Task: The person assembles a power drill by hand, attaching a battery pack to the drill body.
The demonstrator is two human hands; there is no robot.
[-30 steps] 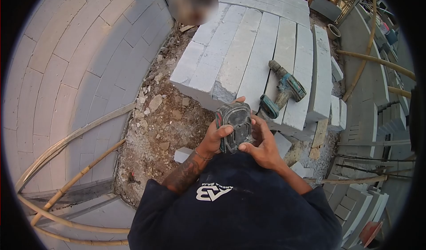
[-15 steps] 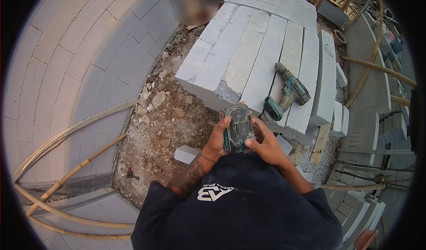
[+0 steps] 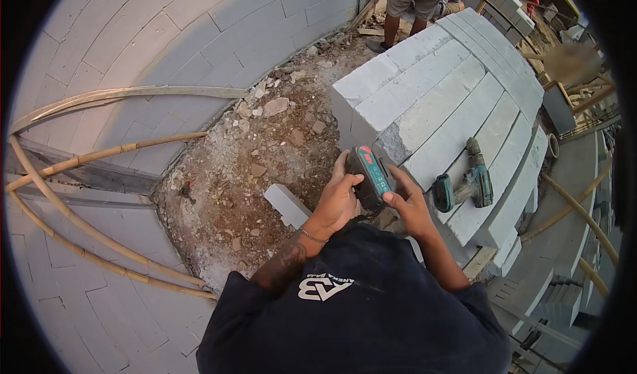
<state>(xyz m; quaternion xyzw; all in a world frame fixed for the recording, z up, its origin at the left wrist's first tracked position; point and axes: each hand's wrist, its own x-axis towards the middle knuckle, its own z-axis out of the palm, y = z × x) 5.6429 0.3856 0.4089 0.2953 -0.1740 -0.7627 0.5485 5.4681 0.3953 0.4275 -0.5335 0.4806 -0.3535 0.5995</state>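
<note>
A dark power-tool battery pack with a teal and red label is held between both hands in front of my chest. My left hand wraps its left side, with the thumb on the edge. My right hand grips the other side, its thumb pressed near the lower end. To the right, a teal and black cordless drill lies on its side on the stacked blocks, apart from my hands.
Pale blocks form a large stack ahead and right. A block wall curves along the left, with bamboo poles below it. Rubble ground holds a loose block piece. Another person stands beyond the stack.
The battery pack has been turned over, so its labelled face now shows instead of its ribbed contact side. My view has swung, bringing the other person's legs into sight. The drill stays put.
</note>
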